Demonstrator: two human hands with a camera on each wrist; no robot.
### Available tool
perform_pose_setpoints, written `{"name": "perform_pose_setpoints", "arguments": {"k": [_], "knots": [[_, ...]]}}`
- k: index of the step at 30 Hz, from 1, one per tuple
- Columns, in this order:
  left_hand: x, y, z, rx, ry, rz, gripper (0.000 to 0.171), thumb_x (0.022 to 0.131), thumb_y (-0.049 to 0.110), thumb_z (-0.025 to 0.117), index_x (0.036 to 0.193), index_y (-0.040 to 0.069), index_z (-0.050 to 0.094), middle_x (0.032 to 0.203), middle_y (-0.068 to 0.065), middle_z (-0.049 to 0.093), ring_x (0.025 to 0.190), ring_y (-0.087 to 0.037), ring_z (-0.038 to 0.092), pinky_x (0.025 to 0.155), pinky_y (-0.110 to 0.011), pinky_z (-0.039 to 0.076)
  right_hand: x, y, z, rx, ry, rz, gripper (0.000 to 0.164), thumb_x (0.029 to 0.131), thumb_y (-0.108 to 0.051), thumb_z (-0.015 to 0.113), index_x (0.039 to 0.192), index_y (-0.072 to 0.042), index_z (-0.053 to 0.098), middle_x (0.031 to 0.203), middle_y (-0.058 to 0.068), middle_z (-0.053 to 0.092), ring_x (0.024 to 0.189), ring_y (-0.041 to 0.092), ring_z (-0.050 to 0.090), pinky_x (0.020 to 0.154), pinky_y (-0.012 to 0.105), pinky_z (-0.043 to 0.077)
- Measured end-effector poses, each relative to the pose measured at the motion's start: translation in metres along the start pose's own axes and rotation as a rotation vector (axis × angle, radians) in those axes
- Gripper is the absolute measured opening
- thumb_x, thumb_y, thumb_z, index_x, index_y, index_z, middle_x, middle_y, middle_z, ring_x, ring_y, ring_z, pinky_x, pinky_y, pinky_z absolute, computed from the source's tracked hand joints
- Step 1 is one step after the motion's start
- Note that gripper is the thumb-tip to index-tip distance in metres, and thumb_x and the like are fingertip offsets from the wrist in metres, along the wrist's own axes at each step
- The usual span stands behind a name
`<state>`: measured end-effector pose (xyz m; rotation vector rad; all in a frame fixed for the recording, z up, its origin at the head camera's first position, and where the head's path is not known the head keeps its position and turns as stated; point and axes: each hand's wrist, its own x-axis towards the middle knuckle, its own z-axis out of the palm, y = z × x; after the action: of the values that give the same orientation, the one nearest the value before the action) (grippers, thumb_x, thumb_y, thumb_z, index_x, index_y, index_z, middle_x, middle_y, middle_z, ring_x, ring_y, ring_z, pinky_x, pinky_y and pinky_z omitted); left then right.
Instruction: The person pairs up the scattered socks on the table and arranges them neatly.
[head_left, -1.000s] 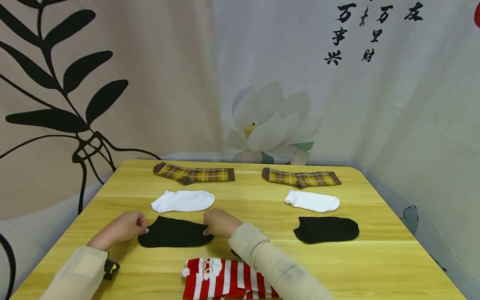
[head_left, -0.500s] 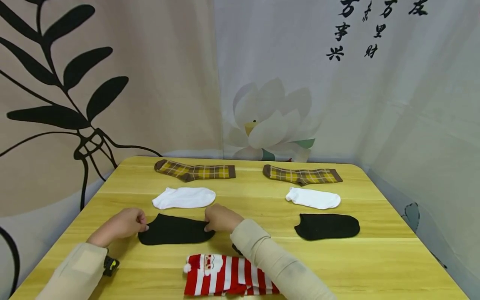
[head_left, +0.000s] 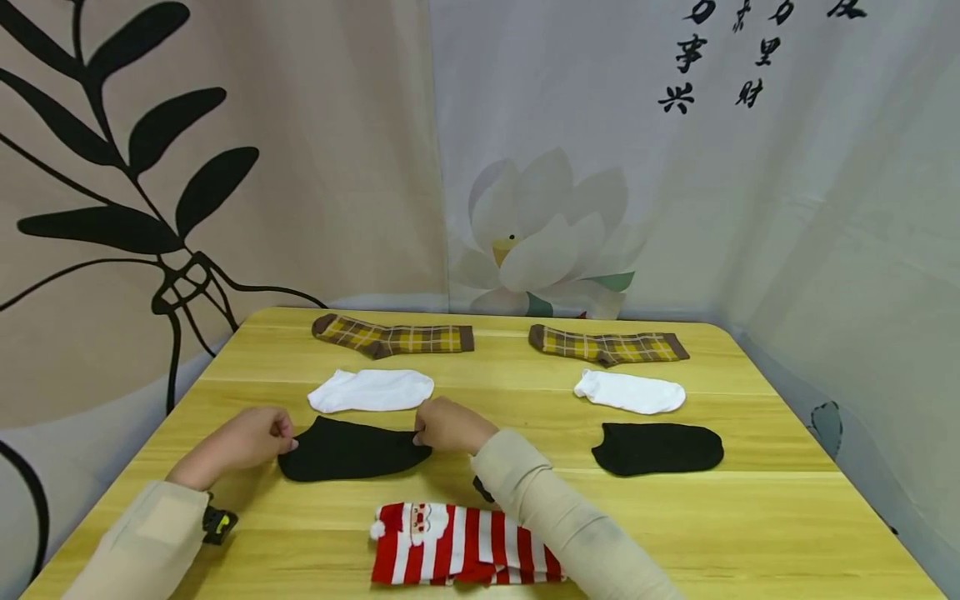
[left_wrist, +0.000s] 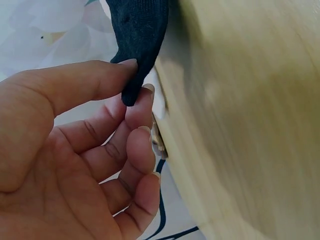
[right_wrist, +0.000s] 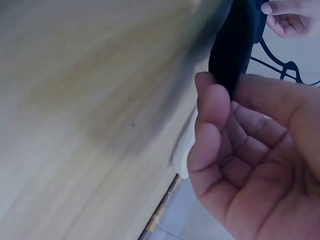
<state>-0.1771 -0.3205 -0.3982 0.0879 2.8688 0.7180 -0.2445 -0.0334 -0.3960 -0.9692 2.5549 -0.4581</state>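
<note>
left hand point(head_left: 242, 439) and right hand point(head_left: 452, 425) each pinch one end of a black sock point(head_left: 352, 451), thumb against forefinger, so both are clamped on the same thing, the sock spread between them; it sits on the left side of the table point(head_left: 765, 533), just nearer the person than a white sock point(head_left: 371, 390) and beyond a red-and-white striped sock point(head_left: 465, 550), though whether its underside touches the wood is hard to tell; to handle it well, a light grip close to the edges should do, with an even outward pull, since thin knit would likely warp if one side tugs harder; both ends are best lowered together, then let go gently so nothing drags; the other black sock point(head_left: 657, 450), lying smooth on the right, makes a fair guide, and the right sleeve point(head_left: 577, 517), which partly covers the striped sock from above, should be lifted clear before moving across
</note>
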Motion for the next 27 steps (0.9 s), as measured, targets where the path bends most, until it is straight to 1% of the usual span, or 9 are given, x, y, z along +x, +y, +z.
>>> {"name": "perform_pose_setpoints", "arguments": {"k": [1,3,6,11,18,20,23,25,27], "knots": [[0.000,0.000,0.000,0.000,0.002,0.003,0.011,0.086,0.008,0.065,0.078,0.005,0.057,0.074,-0.003,0.059,0.065,-0.016,0.048,0.058,-0.029,0.040,-0.001,0.000,-0.002,-0.001,0.007,0.000,0.012,0.092,-0.016,0.065,0.087,-0.008,0.071,0.074,-0.002,0.063,0.057,0.005,0.047,0.056,0.020,0.041],[-0.001,0.001,-0.001,0.003,0.005,0.014,0.011,0.086,0.008,0.065,0.078,0.005,0.058,0.074,-0.002,0.058,0.065,-0.016,0.048,0.058,-0.029,0.040,-0.003,0.000,-0.005,-0.004,0.016,0.002,0.012,0.091,-0.017,0.067,0.095,-0.007,0.073,0.089,0.001,0.070,0.066,0.006,0.056,0.061,0.021,0.046],[-0.002,0.004,-0.001,0.003,0.009,0.018,0.011,0.087,0.010,0.065,0.079,0.006,0.058,0.073,-0.002,0.057,0.064,-0.015,0.048,0.057,-0.028,0.039,-0.004,0.001,-0.009,-0.002,0.017,0.005,0.013,0.090,-0.017,0.067,0.097,-0.007,0.073,0.096,0.003,0.072,0.072,0.008,0.061,0.065,0.022,0.048],[-0.004,0.009,-0.004,0.000,0.020,0.040,0.010,0.088,0.010,0.064,0.079,0.006,0.060,0.073,-0.002,0.059,0.063,-0.015,0.048,0.056,-0.028,0.039,-0.006,0.005,-0.017,0.003,0.019,0.013,0.013,0.091,-0.018,0.067,0.097,-0.009,0.074,0.097,0.003,0.071,0.074,0.008,0.061,0.066,0.022,0.048],[-0.003,0.020,-0.008,0.025,0.024,0.065,0.012,0.087,0.013,0.066,0.079,0.006,0.060,0.071,-0.001,0.056,0.063,-0.015,0.047,0.056,-0.028,0.038,-0.012,0.014,-0.027,0.066,0.030,0.011,0.011,0.089,-0.017,0.069,0.093,-0.008,0.075,0.095,0.004,0.071,0.070,0.008,0.060,0.063,0.021,0.048],[-0.004,0.024,-0.009,0.023,0.029,0.072,0.012,0.087,0.013,0.066,0.079,0.006,0.060,0.070,-0.001,0.056,0.063,-0.015,0.047,0.056,-0.028,0.038,-0.016,0.017,-0.029,0.092,0.029,0.013,0.012,0.089,-0.016,0.069,0.094,-0.007,0.074,0.094,0.004,0.070,0.070,0.011,0.063,0.062,0.021,0.049],[-0.005,0.031,-0.009,0.016,0.042,0.079,0.012,0.087,0.013,0.066,0.079,0.006,0.061,0.071,-0.001,0.057,0.062,-0.014,0.047,0.055,-0.027,0.039,-0.021,0.021,-0.033,0.129,0.019,0.023,0.012,0.090,-0.016,0.068,0.096,-0.006,0.073,0.093,0.005,0.070,0.074,0.018,0.068,0.062,0.022,0.050],[-0.005,0.035,-0.009,0.016,0.047,0.095,0.012,0.088,0.013,0.066,0.080,0.006,0.060,0.071,-0.001,0.057,0.062,-0.014,0.047,0.054,-0.027,0.039,-0.025,0.024,-0.037,0.148,0.012,0.027,0.012,0.090,-0.015,0.068,0.096,-0.006,0.072,0.088,0.005,0.070,0.077,0.024,0.069,0.062,0.023,0.051],[-0.005,0.039,-0.009,0.021,0.055,0.106,0.011,0.088,0.014,0.066,0.081,0.007,0.061,0.072,0.000,0.058,0.061,-0.013,0.047,0.054,-0.026,0.038,-0.029,0.026,-0.041,0.156,0.013,0.025,0.012,0.090,-0.015,0.068,0.096,-0.006,0.072,0.085,0.005,0.069,0.078,0.027,0.070,0.063,0.024,0.051]]}}
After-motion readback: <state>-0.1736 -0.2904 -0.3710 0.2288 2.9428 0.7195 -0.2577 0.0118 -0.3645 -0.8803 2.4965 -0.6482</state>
